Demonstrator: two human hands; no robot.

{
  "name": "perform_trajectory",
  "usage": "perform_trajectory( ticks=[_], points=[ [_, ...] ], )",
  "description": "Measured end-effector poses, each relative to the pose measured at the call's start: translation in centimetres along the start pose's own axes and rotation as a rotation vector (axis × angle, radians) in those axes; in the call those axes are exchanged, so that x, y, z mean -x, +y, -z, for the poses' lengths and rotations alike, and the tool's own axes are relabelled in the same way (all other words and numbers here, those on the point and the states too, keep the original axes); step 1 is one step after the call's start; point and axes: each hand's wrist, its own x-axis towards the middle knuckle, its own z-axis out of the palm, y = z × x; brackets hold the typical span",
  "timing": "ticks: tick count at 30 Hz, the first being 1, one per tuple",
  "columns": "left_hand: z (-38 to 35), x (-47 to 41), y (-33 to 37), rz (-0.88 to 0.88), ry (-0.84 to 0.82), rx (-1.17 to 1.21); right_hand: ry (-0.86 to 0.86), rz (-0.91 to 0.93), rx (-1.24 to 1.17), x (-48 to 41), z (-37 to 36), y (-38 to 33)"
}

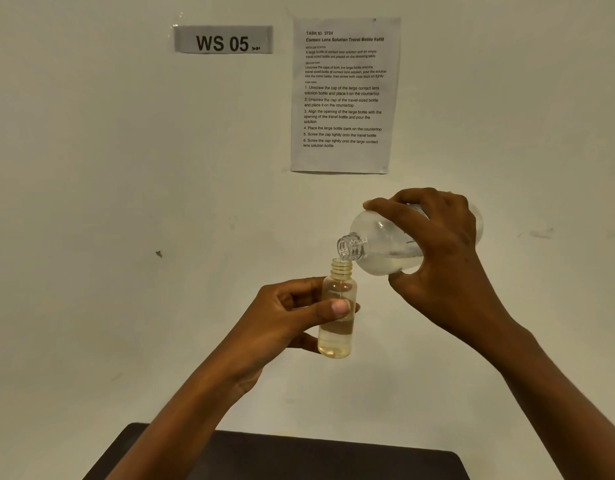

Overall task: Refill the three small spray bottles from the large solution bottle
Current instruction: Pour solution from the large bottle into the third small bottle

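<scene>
My left hand (285, 317) holds a small clear spray bottle (336, 337) upright in mid-air, thumb across its front. It has no cap, and clear liquid fills it to about shoulder height. My right hand (437, 247) grips the large clear solution bottle (375, 247) from above, tipped on its side with its open threaded neck pointing down-left. That neck sits just above the small bottle's mouth, nearly touching it. Some liquid lies in the lower part of the large bottle. No other small bottles or caps are in view.
A dark table (299, 455) shows at the bottom, mostly behind my forearms. The pale wall ahead carries a "WS 05" label (224, 39) and a printed instruction sheet (344, 95).
</scene>
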Motion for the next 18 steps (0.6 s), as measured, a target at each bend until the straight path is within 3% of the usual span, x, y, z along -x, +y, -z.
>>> perform_trajectory(
  ticks=[18],
  points=[
    [0.05,0.19,0.13,-0.001,0.0,0.001,0.001,0.017,0.005,-0.12,-0.09,0.09]
  ],
)
